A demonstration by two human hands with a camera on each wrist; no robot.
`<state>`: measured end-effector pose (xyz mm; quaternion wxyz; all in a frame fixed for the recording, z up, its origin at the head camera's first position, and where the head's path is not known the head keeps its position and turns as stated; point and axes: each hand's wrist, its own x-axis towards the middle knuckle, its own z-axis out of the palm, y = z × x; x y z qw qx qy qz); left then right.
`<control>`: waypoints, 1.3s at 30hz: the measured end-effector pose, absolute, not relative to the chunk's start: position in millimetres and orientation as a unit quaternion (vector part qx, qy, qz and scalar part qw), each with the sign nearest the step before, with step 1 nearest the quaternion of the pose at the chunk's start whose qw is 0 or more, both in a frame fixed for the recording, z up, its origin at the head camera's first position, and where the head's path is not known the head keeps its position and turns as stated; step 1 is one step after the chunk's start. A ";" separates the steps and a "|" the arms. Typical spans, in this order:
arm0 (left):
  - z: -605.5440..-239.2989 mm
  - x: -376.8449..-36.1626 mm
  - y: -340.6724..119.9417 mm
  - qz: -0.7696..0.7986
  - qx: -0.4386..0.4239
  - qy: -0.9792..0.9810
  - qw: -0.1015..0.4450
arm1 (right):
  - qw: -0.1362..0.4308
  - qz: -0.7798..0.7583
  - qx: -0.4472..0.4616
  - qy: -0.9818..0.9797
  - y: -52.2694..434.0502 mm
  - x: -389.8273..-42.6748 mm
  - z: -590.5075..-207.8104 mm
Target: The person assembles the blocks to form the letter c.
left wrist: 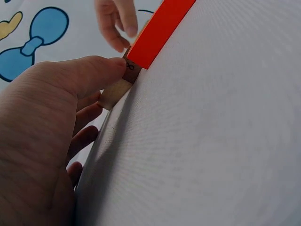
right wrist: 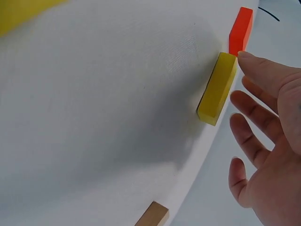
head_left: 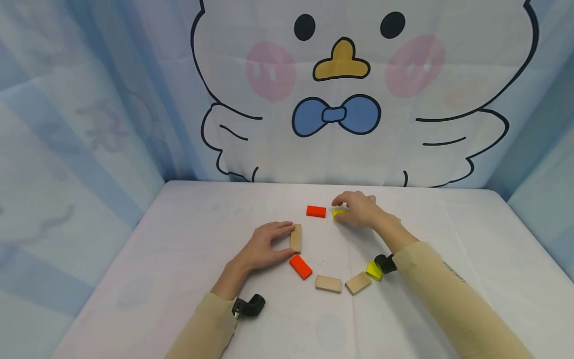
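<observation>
Thumb and fingers of the left hand [head_left: 264, 247] are pinching a pale, oblong wooden block [head_left: 296, 238] by its two ends, at the left of a loose ring of blocks on a white-covered table [head_left: 148, 279]. The right hand [head_left: 358, 209] is hovering at a bright yellow oblong block [right wrist: 218, 87] on the ring's far side, its fingers spread and slightly bent; whether the thumb is touching the block, one cannot tell.

An uneven squeeze by the left hand could be twisting the wooden block out of line, or its thumb could be nudging the orange-red block [head_left: 300, 267] just beside the near end. A careless push at the yellow block could be driving it toward the farther red block [head_left: 316, 212]. The black wrist device [head_left: 385, 263], overlapping the nearer yellow block [head_left: 374, 270] in the head view, could be knocking it if the forearm dips.

The wooden block's long axis is running near to far, its near end pointing toward the orange-red block. The yellow block is lying roughly crosswise, its left end facing the farther red block.
</observation>
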<state>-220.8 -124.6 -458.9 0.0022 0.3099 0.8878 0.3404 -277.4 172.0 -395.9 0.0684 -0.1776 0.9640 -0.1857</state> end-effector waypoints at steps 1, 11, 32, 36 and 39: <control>-458.9 -220.6 -124.3 0.341 0.310 0.888 0.002 | 0.068 -0.186 -0.179 0.964 170.2 -277.9 -395.7; -459.5 -221.6 -122.6 0.336 0.303 0.892 0.008 | 0.076 -0.179 -0.181 0.964 152.9 -287.0 -396.6; -455.3 -218.6 -123.5 0.342 0.298 0.891 0.005 | 0.069 -0.172 -0.211 0.960 126.0 -287.7 -400.8; -455.5 -218.7 -123.2 0.345 0.298 0.890 0.005 | 0.070 -0.175 -0.217 0.958 120.7 -285.3 -400.6; -455.6 -218.6 -122.9 0.347 0.295 0.890 0.006 | 0.071 -0.177 -0.220 0.957 116.8 -285.0 -401.0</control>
